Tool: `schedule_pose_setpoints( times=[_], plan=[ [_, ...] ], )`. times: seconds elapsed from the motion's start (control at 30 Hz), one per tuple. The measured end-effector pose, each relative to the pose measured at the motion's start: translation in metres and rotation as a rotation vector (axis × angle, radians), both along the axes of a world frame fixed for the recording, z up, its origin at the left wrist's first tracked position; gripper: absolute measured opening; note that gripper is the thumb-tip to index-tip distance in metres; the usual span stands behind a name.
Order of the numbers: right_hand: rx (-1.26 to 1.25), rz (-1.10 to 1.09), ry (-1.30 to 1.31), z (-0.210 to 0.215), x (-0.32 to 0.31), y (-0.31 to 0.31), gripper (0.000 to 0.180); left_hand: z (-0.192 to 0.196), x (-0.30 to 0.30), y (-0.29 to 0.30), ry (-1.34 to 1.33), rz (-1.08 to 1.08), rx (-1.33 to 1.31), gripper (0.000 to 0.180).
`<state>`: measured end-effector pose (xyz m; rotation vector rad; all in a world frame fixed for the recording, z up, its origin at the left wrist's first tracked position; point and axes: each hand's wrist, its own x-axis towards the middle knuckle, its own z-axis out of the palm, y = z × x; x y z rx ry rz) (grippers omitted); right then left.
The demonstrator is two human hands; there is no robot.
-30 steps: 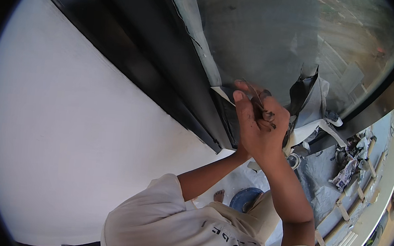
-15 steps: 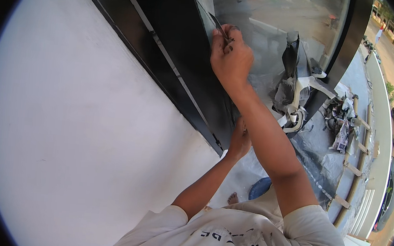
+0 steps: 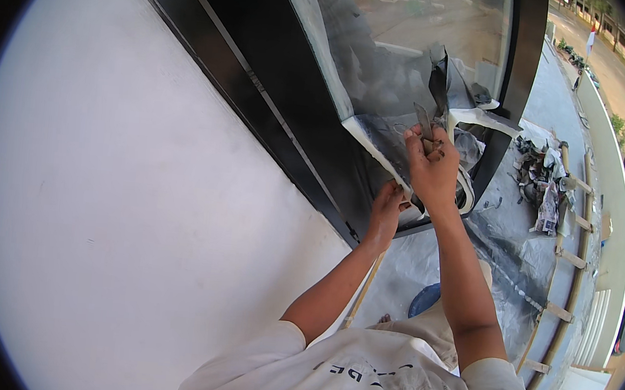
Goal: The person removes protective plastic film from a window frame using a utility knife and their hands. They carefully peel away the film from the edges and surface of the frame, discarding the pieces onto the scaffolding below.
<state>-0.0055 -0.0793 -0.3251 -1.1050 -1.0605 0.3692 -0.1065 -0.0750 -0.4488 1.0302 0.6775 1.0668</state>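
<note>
My right hand is closed around a thin, flat dark blade whose tip points up and away, in front of a glass pane. Below and left of it, my left hand has its fingers pinched at the lower end of a pale-edged strip of masking film. This strip hangs loose from the black frame along the pane's left side. Dark smudges mark the fingers of both hands. Crumpled masking film with pale tape edges hangs just beyond my right hand.
A white wall fills the left side. On the right, a heap of crumpled paper and film lies beside a bamboo ladder-like frame. Plastic sheeting covers the floor, with a blue container near my legs.
My right hand has come down and right with the blade, from the frame's edge to the hanging film. The film strip has come away from the frame, down to my left hand.
</note>
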Motion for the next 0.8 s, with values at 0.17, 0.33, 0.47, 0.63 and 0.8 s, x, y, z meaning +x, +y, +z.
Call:
schedule_pose_setpoints(
  times=[0.17, 0.33, 0.47, 0.63, 0.8],
  plan=[
    [0.039, 0.067, -0.114, 0.034, -0.031, 0.006, 0.022, 0.026, -0.011, -0.016, -0.180, -0.034, -0.065, 0.040],
    [0.131, -0.091, -0.397, 0.156, -0.052, 0.039, 0.031, 0.022, -0.022, -0.023, 0.035, -0.091, -0.067, 0.039],
    [0.160, -0.133, -0.500, 0.208, -0.057, 0.079, 0.033, 0.017, -0.015, -0.027, 0.053, -0.181, -0.020, 0.038],
    [0.122, -0.091, -0.544, 0.227, -0.080, 0.075, 0.033, 0.012, -0.022, -0.029, 0.044, -0.166, -0.028, 0.035],
    [0.103, -0.147, -0.663, 0.231, -0.086, 0.067, 0.027, 0.013, -0.022, -0.027, 0.016, -0.166, 0.002, 0.032]
  ],
)
